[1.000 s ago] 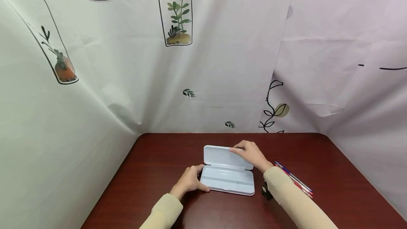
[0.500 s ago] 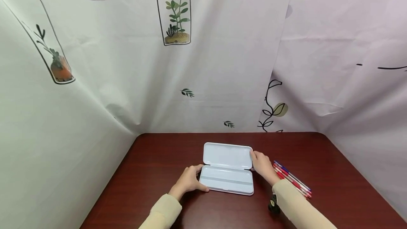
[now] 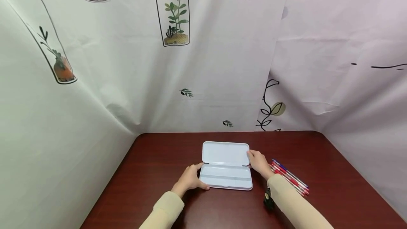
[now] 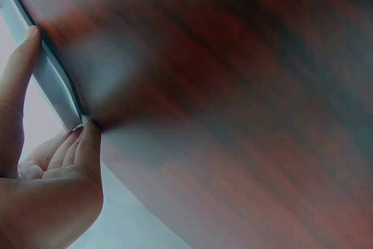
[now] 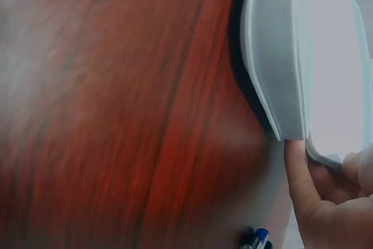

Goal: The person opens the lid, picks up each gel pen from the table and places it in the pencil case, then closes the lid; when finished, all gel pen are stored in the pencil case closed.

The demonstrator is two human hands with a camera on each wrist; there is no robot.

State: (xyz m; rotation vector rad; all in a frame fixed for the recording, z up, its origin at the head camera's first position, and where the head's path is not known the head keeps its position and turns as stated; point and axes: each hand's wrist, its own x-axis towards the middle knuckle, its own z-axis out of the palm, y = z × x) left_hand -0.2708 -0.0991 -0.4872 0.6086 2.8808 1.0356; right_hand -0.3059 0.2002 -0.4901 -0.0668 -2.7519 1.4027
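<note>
A pale blue pencil case (image 3: 226, 165) is lying open at the middle of a dark red wooden table (image 3: 152, 172), and every position below is given relative to this case. Its lid (image 3: 225, 153) is lying back on the far side and its shallow tray (image 3: 226, 178) is facing up on the near side.

The left hand (image 3: 190, 179) is resting at the case's left end, with its fingers curling around the near left corner of the tray. In the left wrist view this hand (image 4: 49, 190) is pressing its thumb along the edge of the case (image 4: 55, 83) while the other fingertips are touching the corner from below.

The right hand (image 3: 259, 162) is sitting at the case's right end, beside the hinge, with its fingers touching the end of the lid. In the right wrist view a fingertip of this hand (image 5: 326, 202) is pressing against the lower edge of the case (image 5: 280, 68); whether the fingers are actually pinching the rim cannot be told.

The two hands are standing apart, one at each end of the case. Both sleeves are cream-coloured.

A bundle of red and blue pens (image 3: 289, 177) is lying on the table just to the right of the case, beyond the right hand. A white sheet printed with plant drawings (image 3: 178, 17) is hanging behind the case.
</note>
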